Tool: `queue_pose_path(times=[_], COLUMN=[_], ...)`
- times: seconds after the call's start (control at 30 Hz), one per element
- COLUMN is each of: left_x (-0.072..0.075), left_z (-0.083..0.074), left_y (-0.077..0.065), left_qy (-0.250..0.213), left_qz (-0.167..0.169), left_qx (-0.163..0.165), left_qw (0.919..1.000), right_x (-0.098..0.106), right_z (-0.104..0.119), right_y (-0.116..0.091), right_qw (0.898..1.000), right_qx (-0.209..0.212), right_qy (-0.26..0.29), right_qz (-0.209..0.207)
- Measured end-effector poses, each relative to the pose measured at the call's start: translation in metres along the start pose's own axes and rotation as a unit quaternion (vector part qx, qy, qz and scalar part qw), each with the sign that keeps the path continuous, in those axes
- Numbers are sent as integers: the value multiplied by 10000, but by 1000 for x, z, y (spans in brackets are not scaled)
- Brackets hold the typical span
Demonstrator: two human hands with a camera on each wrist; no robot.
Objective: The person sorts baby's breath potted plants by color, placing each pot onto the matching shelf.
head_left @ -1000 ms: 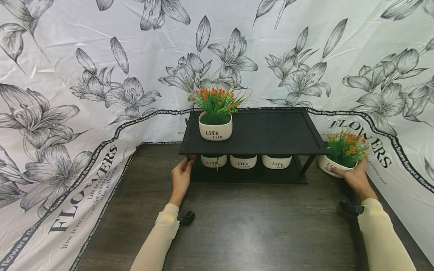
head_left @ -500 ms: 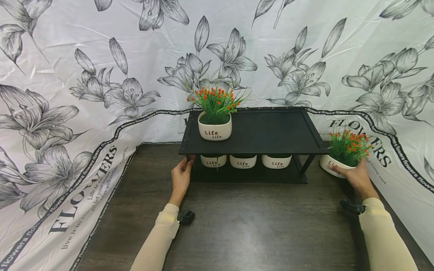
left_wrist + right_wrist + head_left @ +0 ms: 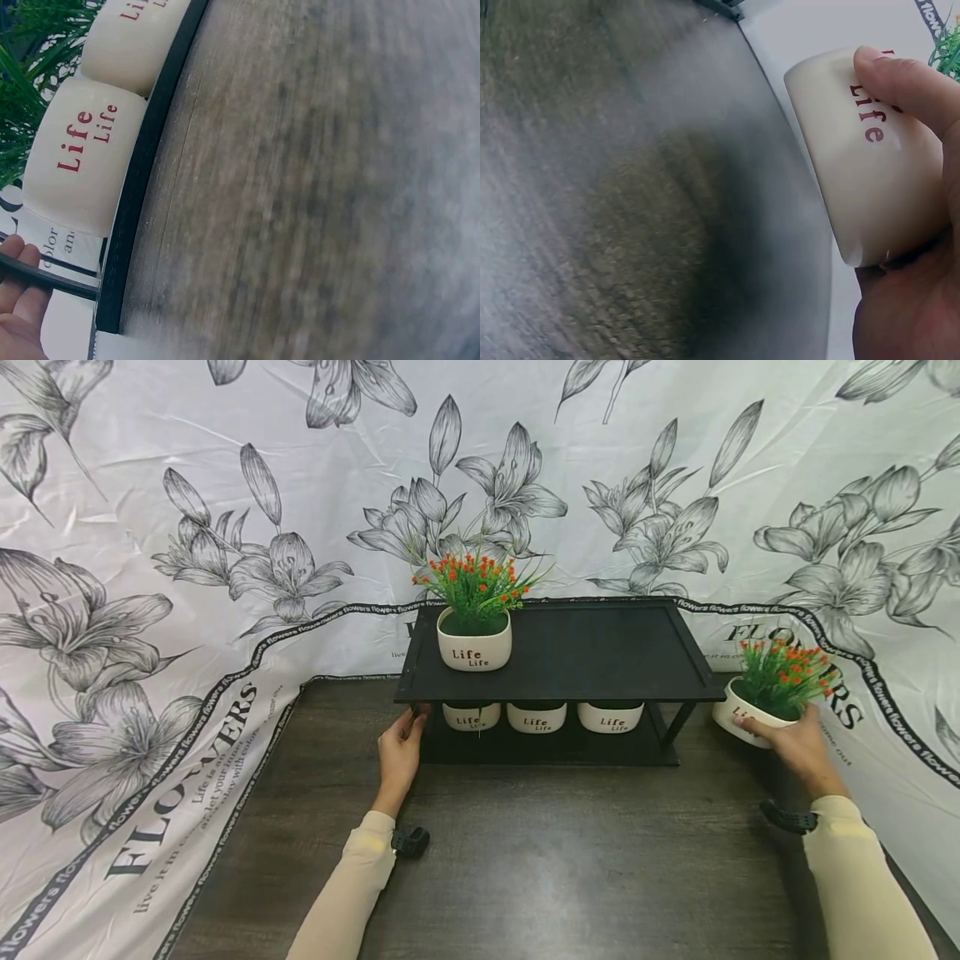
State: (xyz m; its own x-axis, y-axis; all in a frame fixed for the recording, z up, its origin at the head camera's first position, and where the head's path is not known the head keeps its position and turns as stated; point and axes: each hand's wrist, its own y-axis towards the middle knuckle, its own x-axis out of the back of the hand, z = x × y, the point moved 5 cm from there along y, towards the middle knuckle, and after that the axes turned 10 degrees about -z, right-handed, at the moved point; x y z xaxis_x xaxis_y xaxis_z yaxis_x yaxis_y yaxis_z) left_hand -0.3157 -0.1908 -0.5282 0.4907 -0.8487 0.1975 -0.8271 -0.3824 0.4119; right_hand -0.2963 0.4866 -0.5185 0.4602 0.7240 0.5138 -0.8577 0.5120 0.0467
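Observation:
My right hand (image 3: 806, 750) holds a white oval flowerpot (image 3: 738, 710) marked "Life", planted with orange flowers (image 3: 791, 672). The pot tilts and appears off the table, right of a black two-tier shelf (image 3: 600, 647). In the right wrist view the thumb (image 3: 904, 82) presses across the lettering of the pot (image 3: 885, 172); the other fingers are mostly hidden. At the shelf's left end my left hand (image 3: 400, 752) grips a thin post (image 3: 64, 283), with fingers (image 3: 30, 300) behind it in the left wrist view.
A matching potted plant (image 3: 474, 639) stands on the top tier's left side. On the lower tier sit three white pots (image 3: 537, 718), their plants hidden by the upper board. Behind the dark wooden table (image 3: 525, 852) hangs a flower-print cloth (image 3: 300, 485).
My right hand has moved slightly right and upward with the flowerpot, which tilts more now. The left hand stays at the shelf post.

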Motion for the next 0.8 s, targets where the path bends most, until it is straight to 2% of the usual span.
queue_pose_path(times=[0.27, 0.63, 0.8], left_x=[0, 1, 2], left_z=[-1, -3, -5], left_y=[-2, -1, 0], left_qy=[149, 257, 353], left_qz=[6, 56, 55], left_qx=[10, -52, -76], left_qw=[9999, 9996, 9993], right_x=[9, 18, 21], right_z=[21, 62, 76], right_y=[-2, -7, -11], right_qw=[10000, 9981, 9978], right_qx=[-2, 571, 559], right_qy=[-41, -213, -347], right_qz=[64, 14, 117])
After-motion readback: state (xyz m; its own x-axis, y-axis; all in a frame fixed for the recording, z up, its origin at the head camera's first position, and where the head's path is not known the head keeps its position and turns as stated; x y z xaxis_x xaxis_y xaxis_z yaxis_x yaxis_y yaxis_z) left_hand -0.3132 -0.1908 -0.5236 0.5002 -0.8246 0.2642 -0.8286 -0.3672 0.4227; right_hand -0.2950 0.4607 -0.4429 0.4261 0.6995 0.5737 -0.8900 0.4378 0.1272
